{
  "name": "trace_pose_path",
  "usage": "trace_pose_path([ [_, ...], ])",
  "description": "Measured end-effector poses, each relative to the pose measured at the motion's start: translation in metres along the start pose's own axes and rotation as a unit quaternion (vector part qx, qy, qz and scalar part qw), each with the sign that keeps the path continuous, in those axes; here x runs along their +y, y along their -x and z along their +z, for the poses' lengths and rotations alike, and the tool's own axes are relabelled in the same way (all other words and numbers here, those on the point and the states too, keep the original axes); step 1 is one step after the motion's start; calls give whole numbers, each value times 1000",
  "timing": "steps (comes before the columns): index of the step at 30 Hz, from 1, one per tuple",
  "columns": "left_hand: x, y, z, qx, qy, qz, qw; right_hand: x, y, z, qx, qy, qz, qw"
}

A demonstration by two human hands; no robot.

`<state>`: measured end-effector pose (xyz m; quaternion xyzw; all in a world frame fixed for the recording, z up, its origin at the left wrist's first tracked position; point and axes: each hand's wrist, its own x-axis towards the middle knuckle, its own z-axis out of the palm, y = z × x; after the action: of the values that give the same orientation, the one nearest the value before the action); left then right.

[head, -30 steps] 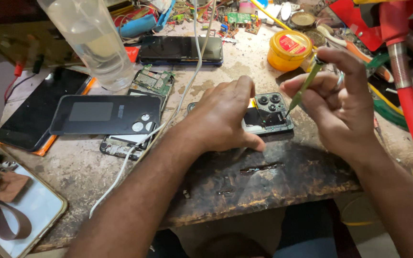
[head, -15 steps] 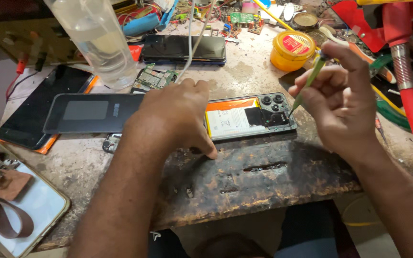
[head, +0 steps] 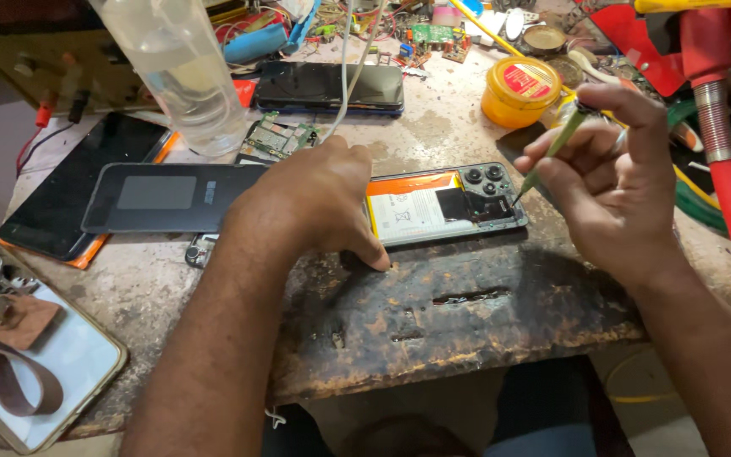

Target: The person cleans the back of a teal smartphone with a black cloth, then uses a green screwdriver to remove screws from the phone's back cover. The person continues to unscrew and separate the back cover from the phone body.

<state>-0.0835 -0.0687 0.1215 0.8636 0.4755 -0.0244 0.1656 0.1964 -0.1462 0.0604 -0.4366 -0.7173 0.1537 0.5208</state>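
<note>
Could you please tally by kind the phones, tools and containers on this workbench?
Phones and phone panels: 5, including the opened phone under the left hand
Screwdrivers: 1, in the right hand
Yellow tubs: 1
Clear bottles: 1
Total: 8

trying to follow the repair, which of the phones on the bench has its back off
The phone under the left hand, by the right hand: its battery and camera block show. The dark phone behind it and the black phone at far left look closed.
</note>
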Motion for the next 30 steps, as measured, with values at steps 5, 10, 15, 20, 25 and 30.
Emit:
trace_pose_path([
  [5,0,-1,0,-2,-12,-2,1000,-5,1,3,31,93,34,995],
  [10,0,0,-2,13,-8,7,1000,-7,-2,5,-1,-2,10,1000],
  [15,2,-5,-2,9,-12,0,1000,1,-1,-2,5,48,19,999],
  [20,-8,-15,9,17,-4,9,1000,11,1,-4,18,9,11,1000],
  [25,-6,-31,26,168,54,213,961,9,4,-6,11,-24,25,999],
  [30,7,-35,34,79,79,141,984,2,2,-1,43,70,53,995],
])
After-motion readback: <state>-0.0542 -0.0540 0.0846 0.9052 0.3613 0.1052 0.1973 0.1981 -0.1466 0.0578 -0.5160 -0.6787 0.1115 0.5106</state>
